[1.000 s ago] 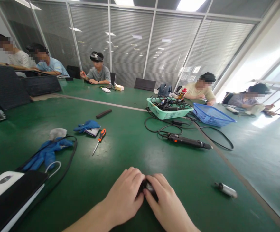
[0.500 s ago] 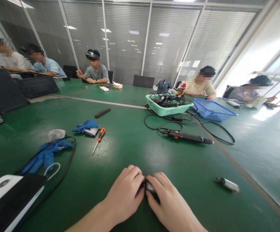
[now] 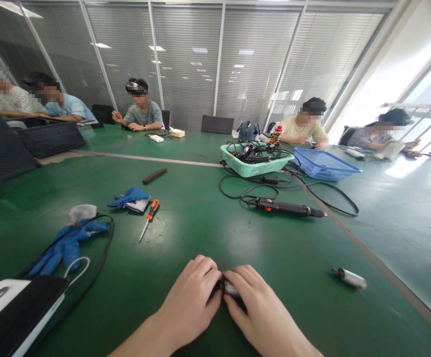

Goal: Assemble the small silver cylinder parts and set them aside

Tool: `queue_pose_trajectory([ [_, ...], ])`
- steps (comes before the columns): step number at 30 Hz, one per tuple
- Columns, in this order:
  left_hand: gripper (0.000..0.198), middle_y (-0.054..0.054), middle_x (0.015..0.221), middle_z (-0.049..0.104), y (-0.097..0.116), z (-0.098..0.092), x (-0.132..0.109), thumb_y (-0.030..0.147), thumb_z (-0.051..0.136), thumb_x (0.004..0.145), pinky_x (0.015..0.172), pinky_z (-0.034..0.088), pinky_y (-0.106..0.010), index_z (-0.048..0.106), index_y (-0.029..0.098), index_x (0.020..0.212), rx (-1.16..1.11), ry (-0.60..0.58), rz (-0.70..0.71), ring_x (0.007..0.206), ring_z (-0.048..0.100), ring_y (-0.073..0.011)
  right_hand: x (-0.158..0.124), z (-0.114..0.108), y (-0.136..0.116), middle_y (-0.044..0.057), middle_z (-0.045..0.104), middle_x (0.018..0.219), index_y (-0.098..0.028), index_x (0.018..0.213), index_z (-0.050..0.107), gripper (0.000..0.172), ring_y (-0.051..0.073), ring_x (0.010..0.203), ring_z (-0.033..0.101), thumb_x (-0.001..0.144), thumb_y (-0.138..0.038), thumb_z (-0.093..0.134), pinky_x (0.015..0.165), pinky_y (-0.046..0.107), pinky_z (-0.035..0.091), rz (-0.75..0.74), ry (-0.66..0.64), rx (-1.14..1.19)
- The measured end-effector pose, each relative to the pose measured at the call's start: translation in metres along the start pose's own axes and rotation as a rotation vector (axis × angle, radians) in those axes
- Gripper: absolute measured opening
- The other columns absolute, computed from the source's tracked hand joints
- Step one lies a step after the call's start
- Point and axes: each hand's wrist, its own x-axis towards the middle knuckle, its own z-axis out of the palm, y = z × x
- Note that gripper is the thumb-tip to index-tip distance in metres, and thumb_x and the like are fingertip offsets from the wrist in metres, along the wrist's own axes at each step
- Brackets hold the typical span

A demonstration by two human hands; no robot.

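Note:
Close in front of me, my left hand (image 3: 193, 295) and my right hand (image 3: 254, 302) meet at the fingertips around a small cylindrical motor (image 3: 230, 287). Its silver body shows between my right thumb and fingers. Left fingers and thumb pinch the dark end, which is mostly hidden. A second silver motor (image 3: 351, 278), with a dark narrow end, lies on the table to the right. Beyond my hands is a black electric screwdriver (image 3: 293, 207) with its cable. An orange-and-black hand screwdriver (image 3: 149, 219) rests further left.
Blue gloves (image 3: 65, 245), a black cable and a white-and-black device (image 3: 18, 312) occupy the left of the green table. A green basket (image 3: 254, 168) full of cables and parts stands beside a blue basket (image 3: 327, 166). Several people sit around the far side.
My hands keep their grip on the motor and have hardly moved. The view has shifted slightly, so the table items appear a little further left.

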Motion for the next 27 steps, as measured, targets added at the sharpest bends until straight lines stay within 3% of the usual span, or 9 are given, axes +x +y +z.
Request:
queue_pose_trajectory([
  [27, 0.014, -0.005, 0.103, 0.058, 0.0039, -0.0034, 0.001, 0.009, 0.054, 0.094, 0.089, 0.048, -0.04, 0.061, 0.02, 0.098, 0.026, 0.004, 0.021, 0.101, 0.051, -0.0246, -0.0037, -0.0007, -0.0001, 0.007, 0.066, 0.114, -0.022, 0.112, 0.062, 0.025, 0.024, 0.105, 0.062, 0.093, -0.007, 0.059, 0.093, 0.041, 0.055, -0.011, 0.03, -0.046],
])
